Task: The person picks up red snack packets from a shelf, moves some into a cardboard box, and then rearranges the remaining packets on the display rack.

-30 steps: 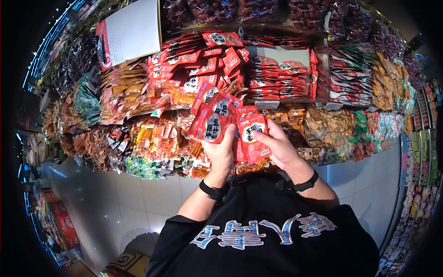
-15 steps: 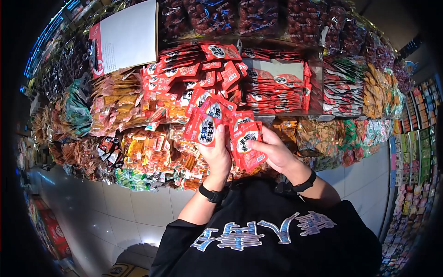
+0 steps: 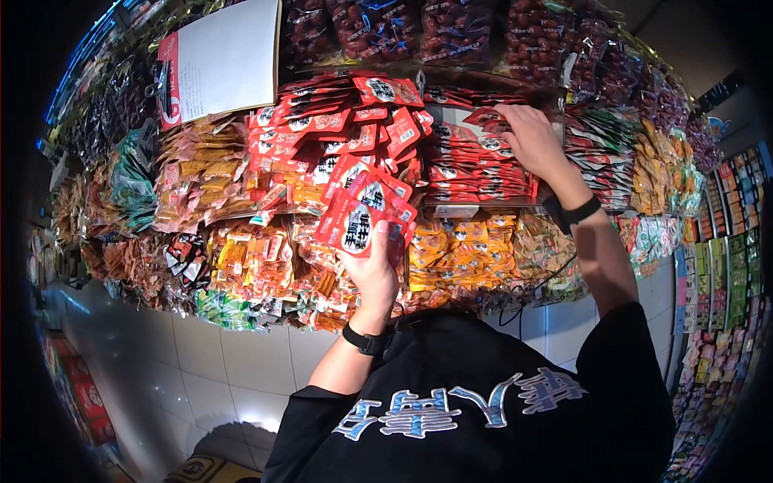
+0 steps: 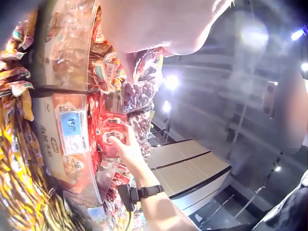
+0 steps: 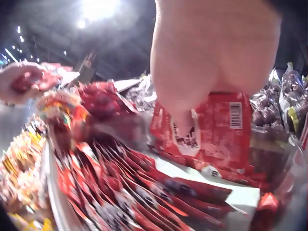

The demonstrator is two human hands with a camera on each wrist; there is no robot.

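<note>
My left hand [image 3: 372, 278] grips a small fan of flat red snack packets [image 3: 353, 221], thumb across their front, held over the near row of the display. Over at the bin on the right, my right hand [image 3: 538, 146] pinches a red snack packet [image 5: 224, 132], its barcode facing the right wrist camera. Thumb and fingers also show on that packet in the left wrist view [image 4: 114, 137]. Below it, rows of matching red packets [image 5: 110, 197] stand on edge in the bin, beside a white card [image 5: 243, 199].
A loose heap of red packets [image 3: 346, 121] lies left of the bin, under a large white sign [image 3: 225, 60]. Bags of dark red fruit [image 3: 455, 32] line the back. Yellow packets [image 3: 463, 249] fill the near row. A blue price tag [image 4: 72, 126] hangs on the bin's clear front.
My right hand has left the packets it held beside my left hand and reached forward and right to the bin. The left hand keeps its packets in about the same place.
</note>
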